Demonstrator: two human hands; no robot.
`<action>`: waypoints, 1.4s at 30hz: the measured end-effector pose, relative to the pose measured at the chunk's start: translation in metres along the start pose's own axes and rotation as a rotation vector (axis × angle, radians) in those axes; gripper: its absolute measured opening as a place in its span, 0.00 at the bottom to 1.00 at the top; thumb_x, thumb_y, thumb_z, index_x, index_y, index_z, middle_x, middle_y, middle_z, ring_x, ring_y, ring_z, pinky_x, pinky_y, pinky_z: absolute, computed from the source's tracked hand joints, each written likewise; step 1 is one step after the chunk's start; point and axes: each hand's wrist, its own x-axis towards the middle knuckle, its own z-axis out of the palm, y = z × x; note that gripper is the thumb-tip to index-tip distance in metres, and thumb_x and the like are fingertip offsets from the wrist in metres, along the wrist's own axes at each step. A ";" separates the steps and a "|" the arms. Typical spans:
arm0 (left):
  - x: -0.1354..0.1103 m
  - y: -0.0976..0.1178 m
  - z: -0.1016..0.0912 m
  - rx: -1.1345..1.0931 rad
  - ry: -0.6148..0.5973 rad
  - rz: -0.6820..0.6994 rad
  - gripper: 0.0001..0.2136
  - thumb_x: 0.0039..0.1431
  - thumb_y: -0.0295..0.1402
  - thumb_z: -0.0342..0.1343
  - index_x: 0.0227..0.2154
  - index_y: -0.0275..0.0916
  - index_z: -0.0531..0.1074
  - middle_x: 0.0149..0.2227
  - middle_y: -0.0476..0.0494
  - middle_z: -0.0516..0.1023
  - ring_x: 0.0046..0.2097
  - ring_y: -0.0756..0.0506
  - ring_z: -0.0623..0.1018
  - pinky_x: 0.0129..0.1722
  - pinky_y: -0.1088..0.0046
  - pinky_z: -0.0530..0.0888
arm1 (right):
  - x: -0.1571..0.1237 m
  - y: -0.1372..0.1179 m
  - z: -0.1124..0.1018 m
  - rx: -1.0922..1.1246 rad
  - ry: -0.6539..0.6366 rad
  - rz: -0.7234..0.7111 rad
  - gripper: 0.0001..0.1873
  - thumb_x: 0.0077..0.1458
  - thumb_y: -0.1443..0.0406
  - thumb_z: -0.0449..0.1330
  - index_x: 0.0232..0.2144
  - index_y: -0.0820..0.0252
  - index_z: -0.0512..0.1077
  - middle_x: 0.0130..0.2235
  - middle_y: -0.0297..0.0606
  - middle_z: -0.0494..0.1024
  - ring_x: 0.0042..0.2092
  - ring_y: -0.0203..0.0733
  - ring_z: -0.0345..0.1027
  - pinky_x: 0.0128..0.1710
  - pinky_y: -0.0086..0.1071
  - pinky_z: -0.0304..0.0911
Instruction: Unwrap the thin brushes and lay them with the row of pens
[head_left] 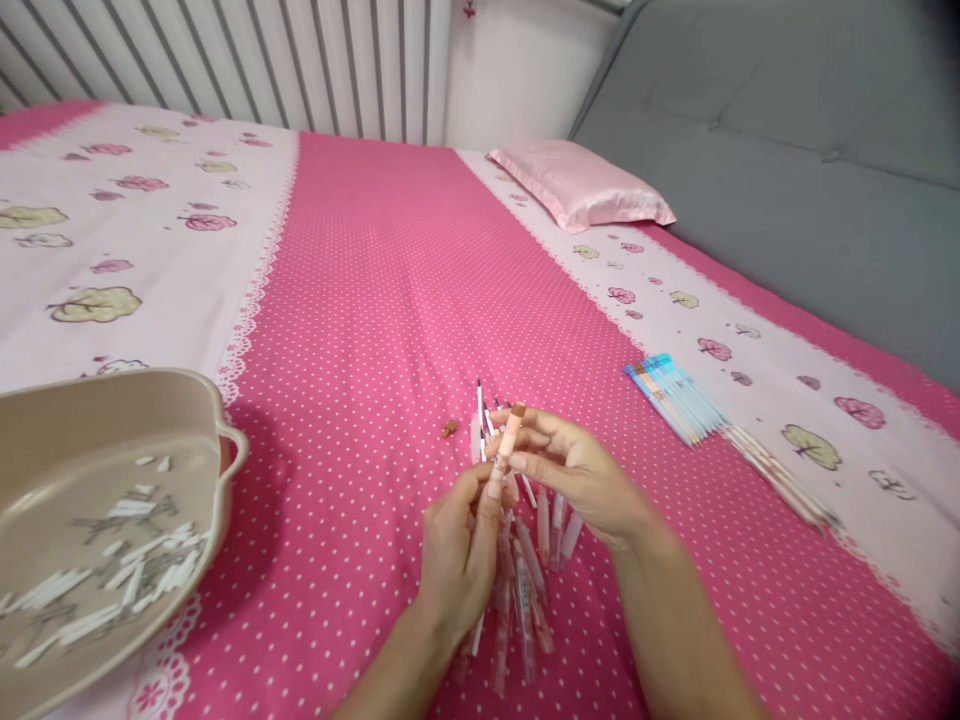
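A pen with a peach barrel and a brown end [514, 422] is held upright, slightly tilted, between my two hands. My left hand [466, 535] is closed around its lower part, the thumb lying along it. My right hand [574, 468] has thumb and fingers about the upper part, just below the brown end. Below both hands lies a loose pile of translucent pink pen barrels [523, 600], partly hidden by them. Thin white pen refills [480, 405] with dark tips stick out behind my fingers. Left of these is a small brown piece [448, 428].
A beige plastic basin [214, 400] at the left holds white tubes and small greyish parts. To the right lie a row of blue pens [671, 395] and several whitish pens [780, 475]. A pink pillow [577, 185] rests against the grey headboard [810, 130] on the dotted pink bedspread [390, 270].
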 end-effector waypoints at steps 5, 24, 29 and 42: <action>0.000 0.002 0.000 -0.012 -0.005 0.011 0.12 0.63 0.37 0.45 0.38 0.37 0.70 0.25 0.49 0.72 0.28 0.49 0.72 0.28 0.76 0.66 | 0.001 0.003 0.001 -0.059 0.052 -0.021 0.21 0.49 0.60 0.63 0.47 0.55 0.68 0.40 0.37 0.74 0.42 0.39 0.68 0.44 0.36 0.63; 0.002 0.004 -0.002 -0.438 -0.154 -0.190 0.16 0.63 0.41 0.45 0.30 0.35 0.71 0.23 0.49 0.68 0.24 0.53 0.66 0.24 0.77 0.64 | 0.001 0.000 0.004 0.108 -0.081 -0.010 0.17 0.53 0.64 0.60 0.47 0.54 0.69 0.39 0.36 0.76 0.39 0.36 0.71 0.43 0.33 0.66; 0.006 0.004 -0.002 -0.562 -0.204 -0.213 0.12 0.61 0.39 0.50 0.32 0.35 0.70 0.26 0.47 0.73 0.24 0.53 0.69 0.27 0.77 0.67 | 0.001 0.001 0.004 0.133 -0.005 0.034 0.19 0.47 0.63 0.65 0.43 0.57 0.70 0.35 0.34 0.74 0.31 0.32 0.68 0.26 0.25 0.64; 0.008 0.002 -0.003 -0.808 -0.306 -0.286 0.11 0.59 0.38 0.53 0.31 0.34 0.73 0.24 0.46 0.77 0.21 0.54 0.71 0.26 0.79 0.69 | -0.003 -0.003 0.004 0.233 -0.210 0.066 0.22 0.54 0.63 0.60 0.52 0.53 0.65 0.42 0.37 0.73 0.25 0.27 0.65 0.20 0.22 0.64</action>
